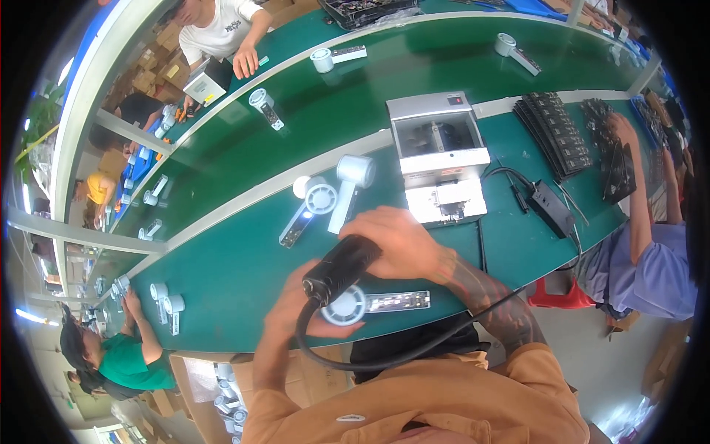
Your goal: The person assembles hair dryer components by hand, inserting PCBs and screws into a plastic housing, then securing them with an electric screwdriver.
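My right hand (pixel 403 240), its tattooed forearm coming in from the lower right, is wrapped round a black corded electric screwdriver (pixel 336 270). The cable end points toward me; its tip is hidden. Under the tool, my left hand (pixel 292 307) holds a light-blue handheld fan (pixel 344 305) by its round head, with some fingers below it. The fan's handle (pixel 399 300) lies to the right, uncovered, with the circuit board showing. Just beyond my hands, an opened fan (pixel 320 200) and a second light-blue fan (pixel 355 174) rest side by side on the green table (pixel 237 244).
A white-and-grey screw feeder (pixel 446 159) stands beyond my right hand. Further right are stacked black circuit-board panels (pixel 555 133) and a black power adapter (pixel 553 207). Past a raised rail, a green conveyor (pixel 429 66) carries several fans. Co-workers sit left, right and opposite.
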`<state>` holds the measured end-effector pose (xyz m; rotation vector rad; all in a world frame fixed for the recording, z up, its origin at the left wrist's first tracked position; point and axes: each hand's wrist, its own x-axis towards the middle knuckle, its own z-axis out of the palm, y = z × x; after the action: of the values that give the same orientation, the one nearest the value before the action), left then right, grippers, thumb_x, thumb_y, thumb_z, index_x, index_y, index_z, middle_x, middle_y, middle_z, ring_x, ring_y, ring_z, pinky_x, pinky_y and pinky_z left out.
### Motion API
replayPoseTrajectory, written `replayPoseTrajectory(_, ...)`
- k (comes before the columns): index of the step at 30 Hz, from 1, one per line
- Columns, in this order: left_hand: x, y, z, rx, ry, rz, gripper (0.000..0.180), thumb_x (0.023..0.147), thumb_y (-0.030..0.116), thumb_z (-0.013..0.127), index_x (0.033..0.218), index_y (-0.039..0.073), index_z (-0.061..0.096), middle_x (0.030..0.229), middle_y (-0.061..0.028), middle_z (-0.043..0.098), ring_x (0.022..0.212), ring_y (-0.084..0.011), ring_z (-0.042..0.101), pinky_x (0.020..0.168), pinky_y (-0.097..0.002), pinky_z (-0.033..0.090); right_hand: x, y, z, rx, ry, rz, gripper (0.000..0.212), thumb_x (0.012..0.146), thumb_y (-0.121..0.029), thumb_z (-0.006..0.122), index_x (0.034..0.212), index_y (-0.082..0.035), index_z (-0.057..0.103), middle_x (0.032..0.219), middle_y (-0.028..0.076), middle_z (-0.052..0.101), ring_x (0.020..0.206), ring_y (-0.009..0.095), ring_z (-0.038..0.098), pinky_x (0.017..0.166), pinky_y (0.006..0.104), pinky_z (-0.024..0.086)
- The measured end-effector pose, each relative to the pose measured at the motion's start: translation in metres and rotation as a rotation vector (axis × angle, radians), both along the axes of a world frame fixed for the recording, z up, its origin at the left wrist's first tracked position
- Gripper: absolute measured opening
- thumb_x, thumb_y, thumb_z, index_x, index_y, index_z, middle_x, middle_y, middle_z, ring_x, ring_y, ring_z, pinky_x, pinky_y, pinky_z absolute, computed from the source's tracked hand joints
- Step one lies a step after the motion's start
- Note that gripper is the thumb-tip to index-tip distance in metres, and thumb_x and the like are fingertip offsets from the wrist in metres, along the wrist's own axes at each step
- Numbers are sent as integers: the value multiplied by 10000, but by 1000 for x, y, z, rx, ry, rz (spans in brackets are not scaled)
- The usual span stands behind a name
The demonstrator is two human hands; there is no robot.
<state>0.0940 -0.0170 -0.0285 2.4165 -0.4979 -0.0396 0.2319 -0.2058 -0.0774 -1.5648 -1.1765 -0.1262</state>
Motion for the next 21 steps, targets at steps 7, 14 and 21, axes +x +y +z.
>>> replayPoseTrajectory(7, -28, 75, 16, -177, -218, 166, 674, 598, 355, 902, 1105, -19, 662, 939, -124, 699, 871, -282, 676, 794, -377, 522, 0, 0, -5, 14, 18, -10, 368, 668, -71, 772, 1010, -100, 637, 867, 68, 683, 785, 298, 667, 692, 391, 509)
replayPoseTrajectory(14, 3, 145, 3, -151, -391, 753, 599, 816, 343, 800, 1254, -12, 599, 1159, -122, 645, 1042, -205, 625, 935, -329, 485, -6, 2, -2, -36, -7, 8, 326, 665, -79, 771, 967, -99, 650, 870, 71, 689, 795, 288, 672, 708, 386, 518)
replayPoseTrajectory(21, 87, 219, -60, -224, -362, 1006, 636, 819, 295, 830, 1305, -11, 557, 1165, -137, 649, 1053, -220, 626, 937, -327, 486, -8, 5, -6, -51, -8, 20, 338, 654, -63, 762, 973, -95, 656, 865, 63, 687, 796, 288, 666, 710, 392, 512)
